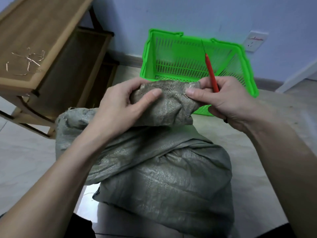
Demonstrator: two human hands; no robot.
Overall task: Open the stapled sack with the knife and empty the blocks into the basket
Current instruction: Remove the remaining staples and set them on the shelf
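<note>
Slumped on the floor nearest me, the sack (159, 177) has its stapled mouth pinched by my left hand (120, 103) and my right hand (221, 98), which also clasps the knife (211, 73); a slip could, I judge, nick fingers before the basket (171, 48).

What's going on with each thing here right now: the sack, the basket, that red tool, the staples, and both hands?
Sack: on the floor, mouth folded over, one metal staple still in the fold.
Green basket: upright behind the sack, no blocks visible inside.
Red-handled knife: held in the right hand, blade pointing up and away.
Left hand: grips the sack's folded edge.
Right hand: thumb presses the fold beside the staple.
Loose staples: pulled out, lying on the wooden table.
</note>
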